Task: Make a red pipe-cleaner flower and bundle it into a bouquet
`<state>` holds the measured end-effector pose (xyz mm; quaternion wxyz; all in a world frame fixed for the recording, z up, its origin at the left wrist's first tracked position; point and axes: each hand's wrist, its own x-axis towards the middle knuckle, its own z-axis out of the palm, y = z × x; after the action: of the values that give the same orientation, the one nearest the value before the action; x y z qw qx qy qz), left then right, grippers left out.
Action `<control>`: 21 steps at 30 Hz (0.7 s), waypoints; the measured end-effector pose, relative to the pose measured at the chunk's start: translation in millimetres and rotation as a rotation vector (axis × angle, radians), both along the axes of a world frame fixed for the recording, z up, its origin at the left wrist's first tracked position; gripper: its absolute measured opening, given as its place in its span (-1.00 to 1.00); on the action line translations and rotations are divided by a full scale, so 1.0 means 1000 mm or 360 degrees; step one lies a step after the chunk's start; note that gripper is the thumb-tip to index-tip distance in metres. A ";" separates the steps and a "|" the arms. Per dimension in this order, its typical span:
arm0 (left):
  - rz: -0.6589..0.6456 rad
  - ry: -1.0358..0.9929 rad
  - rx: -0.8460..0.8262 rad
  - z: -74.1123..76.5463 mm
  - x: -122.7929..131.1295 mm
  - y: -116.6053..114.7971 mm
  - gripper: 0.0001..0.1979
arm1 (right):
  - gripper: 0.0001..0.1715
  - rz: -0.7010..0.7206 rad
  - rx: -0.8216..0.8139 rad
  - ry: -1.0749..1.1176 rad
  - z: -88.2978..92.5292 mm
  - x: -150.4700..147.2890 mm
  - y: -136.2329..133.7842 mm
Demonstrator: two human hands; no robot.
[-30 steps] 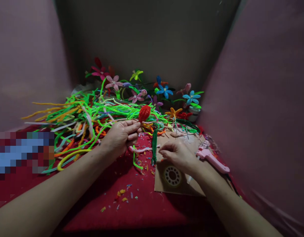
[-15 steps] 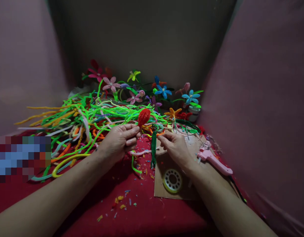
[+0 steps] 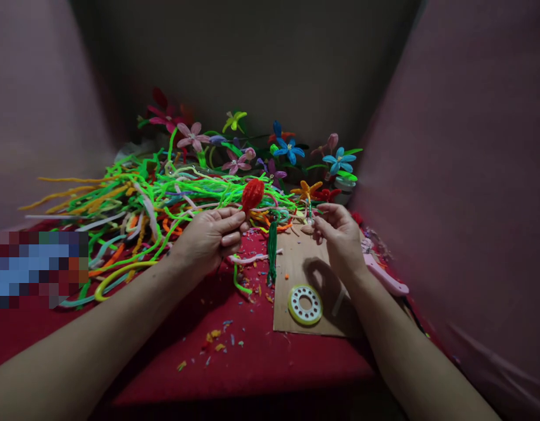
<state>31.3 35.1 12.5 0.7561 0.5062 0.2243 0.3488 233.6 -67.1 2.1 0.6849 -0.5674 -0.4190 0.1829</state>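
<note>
In my left hand point(image 3: 215, 234) a red fuzzy pipe-cleaner bud point(image 3: 253, 195) is pinched between thumb and fingers, its rounded head pointing up. My right hand point(image 3: 340, 234) is over the cardboard, thumb and index finger apart, with nothing visible in it. Its fingertips are close to the thin stem below an orange pipe-cleaner flower point(image 3: 307, 190); whether they touch is unclear. Between the hands lies a bundle of dark green strands point(image 3: 272, 251). A red flower point(image 3: 326, 195) sits just beyond my right fingers.
Loose pipe cleaners point(image 3: 199, 193) form a big pile at the left and middle. Finished flowers point(image 3: 289, 151) stand behind. On the cardboard point(image 3: 291, 316) lies a white-and-yellow tape spool point(image 3: 305, 305). A pink glue gun point(image 3: 386, 278) is at the right. Scraps dot the red cloth point(image 3: 252, 374).
My right hand has moved right and away from the green bundle toward the orange flower, and its fingers have spread. My left hand keeps hold of the red bud. The view has shifted slightly.
</note>
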 end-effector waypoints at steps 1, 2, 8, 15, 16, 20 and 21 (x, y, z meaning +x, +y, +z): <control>0.0012 0.0003 -0.0008 0.000 0.000 0.000 -0.87 | -0.77 0.0114 -0.0077 -0.0086 0.005 -0.002 -0.008; 0.0023 0.0008 -0.0020 0.000 0.000 -0.001 -0.88 | -0.73 0.0250 -0.0209 -0.0228 0.010 -0.005 -0.018; 0.0003 0.0026 -0.0043 0.003 0.001 -0.006 -0.89 | -0.21 0.0636 -0.0908 -0.1494 0.009 -0.033 -0.077; -0.0004 0.0027 -0.0156 0.006 0.003 -0.010 -0.90 | -0.33 0.0469 -0.0949 -0.1333 -0.001 -0.029 -0.081; -0.0010 0.0028 -0.0164 0.005 0.003 -0.010 -0.90 | -0.31 0.0443 -0.0883 -0.1212 0.002 -0.027 -0.079; -0.0103 0.0004 -0.0170 0.003 0.002 -0.012 -0.88 | -0.26 0.0455 -0.0584 -0.0684 0.011 -0.025 -0.066; -0.0140 0.0005 -0.0173 0.003 0.002 -0.013 -0.87 | -0.26 0.0467 -0.0525 -0.0589 0.012 -0.027 -0.061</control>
<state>33.2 22.2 15.5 0.7968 0.4743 0.2218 0.3017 206.6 -128.6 14.5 0.4613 -0.6283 -0.5791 0.2390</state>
